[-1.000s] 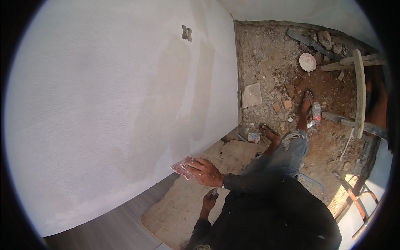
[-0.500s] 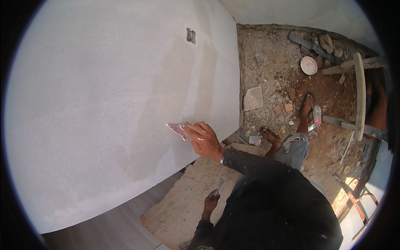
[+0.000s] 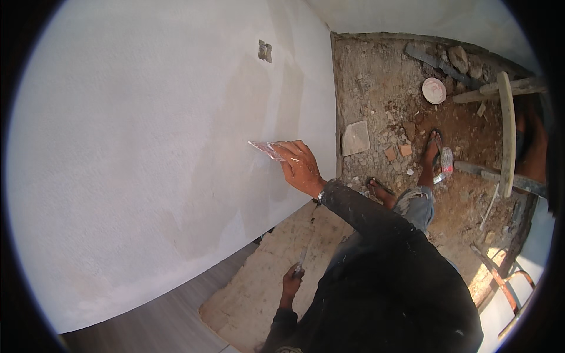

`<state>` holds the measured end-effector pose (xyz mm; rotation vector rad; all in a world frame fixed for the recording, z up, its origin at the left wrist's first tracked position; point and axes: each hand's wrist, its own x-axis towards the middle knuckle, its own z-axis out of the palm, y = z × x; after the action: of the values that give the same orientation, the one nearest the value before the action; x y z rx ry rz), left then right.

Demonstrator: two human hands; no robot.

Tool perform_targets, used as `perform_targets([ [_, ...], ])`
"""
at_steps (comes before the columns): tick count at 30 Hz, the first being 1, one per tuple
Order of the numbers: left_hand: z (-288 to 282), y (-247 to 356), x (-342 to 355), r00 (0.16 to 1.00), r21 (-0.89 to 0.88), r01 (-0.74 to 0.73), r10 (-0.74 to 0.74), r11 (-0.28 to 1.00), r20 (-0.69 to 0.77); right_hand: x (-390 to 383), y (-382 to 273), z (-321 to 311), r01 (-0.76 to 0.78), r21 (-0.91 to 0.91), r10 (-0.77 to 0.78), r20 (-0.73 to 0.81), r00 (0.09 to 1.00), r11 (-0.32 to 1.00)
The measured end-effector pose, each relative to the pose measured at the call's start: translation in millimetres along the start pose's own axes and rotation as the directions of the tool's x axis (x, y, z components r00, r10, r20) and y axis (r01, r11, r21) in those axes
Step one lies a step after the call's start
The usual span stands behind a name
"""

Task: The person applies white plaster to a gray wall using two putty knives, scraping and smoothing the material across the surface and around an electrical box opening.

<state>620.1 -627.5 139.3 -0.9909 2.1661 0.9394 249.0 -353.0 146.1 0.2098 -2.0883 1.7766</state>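
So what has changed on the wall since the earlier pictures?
The right hand slid its pinkish scraper blade up the white wall, away from the floor. The left hand stayed low, holding a small tool over the board.

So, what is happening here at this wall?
A person stands on a dirt floor strewn with rubble, facing a white plastered wall. The right hand presses a flat scraper blade against the wall, beside a darker, damp-looking patch. The left hand hangs low and grips a second small putty knife, above a sheet of cardboard on the ground. A round white lid lies among the debris.
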Motion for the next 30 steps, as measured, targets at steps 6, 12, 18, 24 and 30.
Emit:
perform_targets([
  [6,8.5,6.2,-4.6,0.997,0.037,0.06,-0.061,0.998,0.041,-140.6,-56.8,38.4,0.013,0.105,-0.043,0.289,0.956,0.994],
  [12,-2.5,0.6,10.6,0.994,0.041,0.078,-0.081,0.996,0.078,-207.0,-57.1,35.2,0.036,0.254,-0.164,0.501,0.85,0.966],
  [18,-1.0,27.4,9.6,0.992,0.123,0.054,-0.067,0.991,0.106,-212.5,18.7,-17.2,-0.373,0.095,0.299,0.434,0.85,0.923],
  [24,-1.6,54.0,31.7,0.982,0.216,-0.021,-0.021,0.976,0.19,-242.1,110.5,-69.3,-0.739,0.049,0.733,0.105,0.673,0.672],
  [30,10.4,98.4,51.7,0.969,0.281,-0.141,0.075,0.949,0.235,-229.3,128.1,-122.6,-0.824,0.03,0.824,-0.016,0.566,0.566],
])
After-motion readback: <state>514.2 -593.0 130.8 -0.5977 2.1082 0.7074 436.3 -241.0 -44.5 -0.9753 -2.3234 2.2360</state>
